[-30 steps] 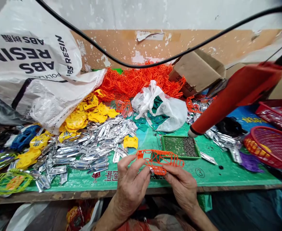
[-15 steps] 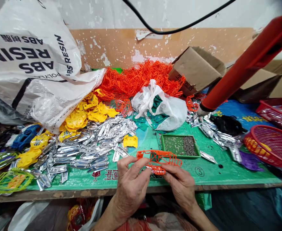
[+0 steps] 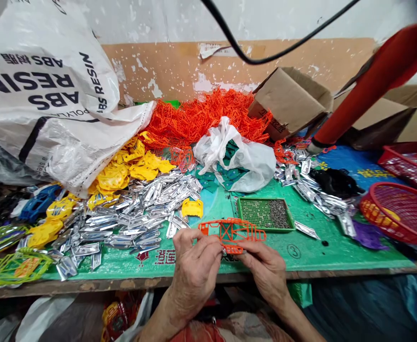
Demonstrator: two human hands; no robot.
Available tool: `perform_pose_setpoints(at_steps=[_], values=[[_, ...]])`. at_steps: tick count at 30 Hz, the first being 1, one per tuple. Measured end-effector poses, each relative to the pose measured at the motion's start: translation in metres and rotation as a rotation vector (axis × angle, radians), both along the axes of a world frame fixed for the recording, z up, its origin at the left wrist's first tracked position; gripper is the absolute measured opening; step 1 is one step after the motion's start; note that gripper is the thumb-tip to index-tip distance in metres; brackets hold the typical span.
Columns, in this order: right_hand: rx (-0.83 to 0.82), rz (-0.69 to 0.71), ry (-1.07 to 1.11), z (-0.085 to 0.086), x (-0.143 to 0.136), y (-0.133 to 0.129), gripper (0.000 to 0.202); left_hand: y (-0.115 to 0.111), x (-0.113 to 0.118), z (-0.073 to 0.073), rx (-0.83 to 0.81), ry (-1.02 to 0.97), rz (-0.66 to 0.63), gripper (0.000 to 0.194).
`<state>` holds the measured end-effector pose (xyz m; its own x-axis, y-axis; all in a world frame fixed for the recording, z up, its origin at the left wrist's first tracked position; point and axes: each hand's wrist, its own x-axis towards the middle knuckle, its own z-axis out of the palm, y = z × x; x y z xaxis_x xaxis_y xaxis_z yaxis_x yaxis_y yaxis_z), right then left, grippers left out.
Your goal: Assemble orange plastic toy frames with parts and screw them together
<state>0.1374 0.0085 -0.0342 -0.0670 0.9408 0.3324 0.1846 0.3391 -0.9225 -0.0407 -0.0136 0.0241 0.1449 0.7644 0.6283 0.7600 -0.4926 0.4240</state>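
Observation:
An orange lattice-like plastic frame [image 3: 226,230] is held just above the table's front edge, between my two hands. My left hand [image 3: 196,268] is closed, thumb and fingers pinching its left end. With bent fingers my right hand [image 3: 267,266] grips its near right side. Between the fingertips shows a narrow orange strip; whether it is a separate piece I cannot tell. Just behind the frame is a green tray [image 3: 294,227] with small metal screws [image 3: 279,213] heaped in its right part. A yellow plastic piece [image 3: 192,207] lies behind my left hand.
Silver metal plates [image 3: 123,223] and yellow parts [image 3: 114,173] are piled left, beside a white resin sack [image 3: 69,123]. Orange frames [image 3: 201,114] are heaped behind a white plastic bag [image 3: 258,164]. A red pole [image 3: 368,90], cardboard box [image 3: 294,99] and red basket [image 3: 401,213] stand right.
The orange frame has shifted slightly left and tilted, so its near strip looks thinner. Both hands keep their hold. The red pole and black cable appear farther right.

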Motion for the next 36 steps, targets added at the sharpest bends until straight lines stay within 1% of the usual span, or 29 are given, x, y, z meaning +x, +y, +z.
perform_pose_setpoints(at_steps=[3,6,12,14,17,19,22,25,27,28,32,34,36], values=[[0.009,0.037,0.009,0.002,0.001,0.0,0.008,-0.001,0.001,-0.002,-0.006,0.016,0.019,0.022],[0.012,0.069,0.013,0.004,0.002,-0.001,0.009,-0.001,0.0,-0.002,-0.041,0.041,0.004,0.024],[0.027,0.099,-0.004,0.004,0.001,0.0,0.009,0.0,-0.003,0.002,-0.206,0.067,-0.077,0.02],[0.025,0.085,-0.005,0.003,-0.001,-0.001,0.007,0.0,-0.004,0.002,-0.232,0.075,-0.103,0.018],[0.029,0.018,-0.036,0.004,-0.007,-0.002,0.003,0.0,-0.004,0.002,-0.253,0.1,-0.13,0.018],[0.027,-0.005,-0.054,0.005,-0.01,-0.003,0.003,0.0,-0.004,0.003,-0.244,0.097,-0.142,0.019],[-0.005,-0.002,-0.057,0.009,-0.014,-0.003,0.003,0.0,-0.008,0.005,-0.25,0.081,-0.18,0.02],[-0.109,0.015,-0.043,0.012,-0.019,-0.003,0.006,0.001,-0.016,0.003,-0.254,0.107,-0.221,0.022],[-0.179,0.029,-0.009,0.013,-0.022,-0.003,0.01,0.003,-0.022,-0.001,-0.212,0.13,-0.257,0.023],[-0.198,0.034,0.014,0.013,-0.024,-0.003,0.012,0.003,-0.025,-0.004,-0.189,0.121,-0.253,0.024],[-0.201,0.055,0.102,0.014,-0.027,-0.004,0.017,0.005,-0.029,-0.009,-0.131,0.141,-0.259,0.024],[-0.19,0.071,0.121,0.016,-0.025,-0.003,0.017,0.006,-0.028,-0.008,-0.112,0.178,-0.265,0.023],[-0.175,0.125,0.138,0.019,-0.02,0.0,0.019,0.008,-0.027,-0.003,-0.101,0.211,-0.263,0.022]])
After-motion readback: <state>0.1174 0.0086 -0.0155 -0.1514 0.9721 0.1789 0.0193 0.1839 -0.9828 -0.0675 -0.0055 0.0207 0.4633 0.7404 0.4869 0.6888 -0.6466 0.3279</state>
